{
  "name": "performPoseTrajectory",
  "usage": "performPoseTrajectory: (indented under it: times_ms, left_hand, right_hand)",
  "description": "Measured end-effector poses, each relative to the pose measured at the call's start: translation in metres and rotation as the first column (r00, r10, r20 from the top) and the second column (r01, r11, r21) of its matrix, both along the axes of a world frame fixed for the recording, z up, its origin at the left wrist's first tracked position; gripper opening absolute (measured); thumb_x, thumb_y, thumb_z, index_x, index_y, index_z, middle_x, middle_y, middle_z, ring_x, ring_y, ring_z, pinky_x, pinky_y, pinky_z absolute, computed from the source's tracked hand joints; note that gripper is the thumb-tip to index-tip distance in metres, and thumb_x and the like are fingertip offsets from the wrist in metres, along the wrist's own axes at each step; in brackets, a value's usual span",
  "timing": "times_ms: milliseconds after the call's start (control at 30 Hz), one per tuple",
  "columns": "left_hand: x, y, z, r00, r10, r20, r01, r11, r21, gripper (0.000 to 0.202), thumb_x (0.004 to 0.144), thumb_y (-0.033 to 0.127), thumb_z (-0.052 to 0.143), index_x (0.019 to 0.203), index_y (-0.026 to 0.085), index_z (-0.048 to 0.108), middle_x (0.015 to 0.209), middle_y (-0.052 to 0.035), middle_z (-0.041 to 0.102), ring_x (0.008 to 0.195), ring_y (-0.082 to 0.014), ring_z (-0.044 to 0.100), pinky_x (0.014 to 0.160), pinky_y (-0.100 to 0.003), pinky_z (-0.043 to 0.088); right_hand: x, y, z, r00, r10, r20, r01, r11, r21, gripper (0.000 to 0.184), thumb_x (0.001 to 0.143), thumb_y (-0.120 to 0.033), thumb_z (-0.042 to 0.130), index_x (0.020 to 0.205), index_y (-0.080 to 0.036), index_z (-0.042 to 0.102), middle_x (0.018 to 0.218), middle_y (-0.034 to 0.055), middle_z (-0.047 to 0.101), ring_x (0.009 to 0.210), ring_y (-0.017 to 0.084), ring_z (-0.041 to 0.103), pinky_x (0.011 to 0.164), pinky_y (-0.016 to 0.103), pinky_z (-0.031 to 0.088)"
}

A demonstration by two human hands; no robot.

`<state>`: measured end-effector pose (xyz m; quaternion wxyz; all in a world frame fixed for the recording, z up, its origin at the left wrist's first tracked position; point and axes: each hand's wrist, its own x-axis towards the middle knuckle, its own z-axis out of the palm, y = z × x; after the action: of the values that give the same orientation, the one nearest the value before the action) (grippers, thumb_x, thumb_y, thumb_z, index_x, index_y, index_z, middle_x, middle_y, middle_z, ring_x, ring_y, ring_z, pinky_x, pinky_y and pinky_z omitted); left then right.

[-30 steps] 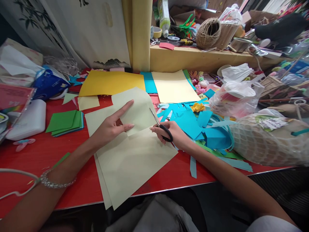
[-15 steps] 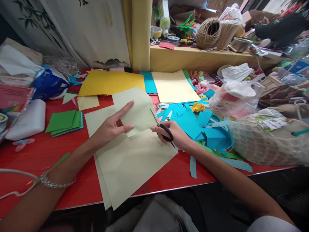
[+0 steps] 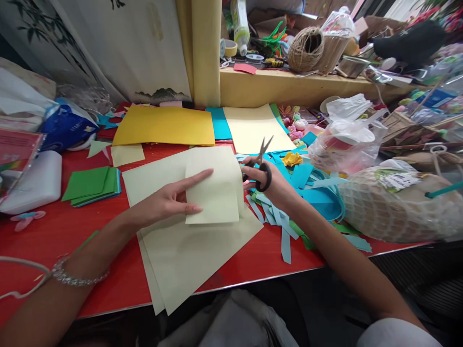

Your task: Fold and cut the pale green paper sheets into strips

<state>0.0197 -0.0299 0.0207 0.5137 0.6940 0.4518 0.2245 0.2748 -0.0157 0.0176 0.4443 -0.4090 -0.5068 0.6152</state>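
Note:
My left hand (image 3: 177, 197) grips a small pale green paper piece (image 3: 217, 188) by its left side, thumb and forefinger on top, other fingers hidden beneath. Larger pale green sheets (image 3: 191, 265) lie under it, overlapping the front table edge. In my right hand (image 3: 271, 180) are black-handled scissors (image 3: 265, 164), their blades pointing up and slightly apart, away from the paper. The right hand's fingertips come close to the small piece's right edge; whether they touch it I cannot tell.
Blue paper scraps (image 3: 285, 231) spread right of the sheets on the red table (image 3: 119, 270). Green paper squares (image 3: 90, 185) are stacked at left, and yellow card (image 3: 164, 125) lies behind. A netted bag (image 3: 394, 207) and plastic bag (image 3: 350, 135) crowd the right.
The scissors have swung away from the paper's right edge, and their blades now point upward. The small paper piece has turned straighter and shifted slightly right and down.

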Motion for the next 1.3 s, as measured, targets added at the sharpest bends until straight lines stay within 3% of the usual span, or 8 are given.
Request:
performPoseTrajectory:
  times_ms: [133,200,333,467,700,1000,1133,1300]
  left_hand:
    - [0.001,-0.002,0.003,0.982,-0.173,-0.07,0.167,0.982,-0.085,0.073,0.068,0.029,0.07,0.135,0.037,0.042,0.068,0.0045,0.059,0.052,-0.0112,0.043,0.046,-0.021,0.035]
    - [0.003,-0.003,0.003,0.985,-0.166,-0.054,0.16,0.982,-0.104,0.071,0.07,0.029,0.069,0.135,0.038,0.041,0.075,0.0038,0.062,0.057,-0.0123,0.049,0.049,-0.021,0.039]
    - [0.012,-0.007,0.001,0.991,0.012,0.134,0.013,0.983,-0.181,0.081,0.07,0.028,0.071,0.139,0.042,0.031,0.132,0.0009,0.052,0.099,-0.0218,0.059,0.073,-0.025,0.051]
    - [0.021,-0.008,-0.003,0.921,0.254,0.295,-0.139,0.922,-0.362,0.093,0.072,0.028,0.071,0.144,0.04,0.013,0.134,-0.0052,0.052,0.106,-0.0246,0.06,0.076,-0.029,0.055]
    - [0.022,-0.008,-0.013,0.901,0.322,0.29,-0.142,0.852,-0.503,0.042,0.067,0.027,0.074,0.107,0.02,0.066,0.103,-0.0098,0.071,0.085,-0.0255,0.069,0.071,-0.034,0.058]
    - [0.012,0.004,-0.022,0.864,0.462,0.199,-0.349,0.835,-0.425,0.029,0.06,0.029,0.078,0.085,0.015,0.072,0.09,-0.012,0.073,0.079,-0.0267,0.07,0.065,-0.034,0.058]
    - [0.006,0.01,-0.021,0.804,0.537,0.256,-0.477,0.839,-0.263,0.031,0.061,0.03,0.077,0.088,0.016,0.071,0.094,-0.0097,0.073,0.084,-0.025,0.069,0.071,-0.034,0.057]
    - [0.006,0.012,-0.018,0.725,0.583,0.365,-0.586,0.802,-0.116,0.03,0.063,0.031,0.076,0.088,0.016,0.071,0.098,-0.0079,0.072,0.093,-0.0239,0.066,0.08,-0.033,0.055]
  right_hand:
    - [-0.008,-0.001,-0.014,0.995,-0.049,-0.091,0.042,0.996,-0.079,0.035,0.065,-0.022,0.071,0.09,-0.021,0.047,0.076,-0.0036,0.051,0.063,0.01,0.054,0.048,0.02,0.043]
    - [-0.009,-0.001,-0.017,0.991,-0.099,-0.086,0.094,0.994,-0.059,0.035,0.064,-0.019,0.07,0.089,-0.022,0.045,0.069,-0.0064,0.048,0.056,0.008,0.051,0.044,0.02,0.04]
    - [-0.008,-0.001,-0.017,0.99,-0.114,-0.078,0.117,0.992,0.038,0.033,0.067,-0.017,0.067,0.089,-0.023,0.042,0.062,-0.0091,0.046,0.047,0.006,0.047,0.041,0.019,0.036]
    - [-0.01,-0.003,-0.016,0.991,-0.11,-0.076,0.119,0.985,0.125,0.032,0.069,-0.018,0.067,0.087,-0.023,0.041,0.062,-0.0094,0.048,0.045,0.005,0.046,0.04,0.019,0.036]
    - [-0.013,-0.011,-0.011,0.999,-0.046,-0.001,0.045,0.97,0.238,0.032,0.073,-0.024,0.065,0.088,-0.025,0.037,0.067,-0.0077,0.044,0.054,0.007,0.046,0.05,0.022,0.043]
    - [-0.005,-0.007,-0.006,0.928,-0.156,0.339,0.041,0.945,0.324,0.04,0.077,-0.04,0.064,0.108,-0.024,0.044,0.093,0.0031,0.059,0.079,0.014,0.057,0.065,0.027,0.049]
    - [0.002,-0.007,0.006,0.94,0.114,0.323,-0.154,0.983,0.102,0.048,0.079,-0.049,0.06,0.114,-0.018,0.051,0.074,0.0027,0.06,0.068,0.015,0.06,0.052,0.025,0.049]
    - [-0.002,-0.014,0.011,0.863,0.437,0.255,-0.416,0.9,-0.134,0.042,0.077,-0.051,0.06,0.087,-0.011,0.065,0.063,0.0019,0.058,0.056,0.011,0.056,0.042,0.021,0.043]
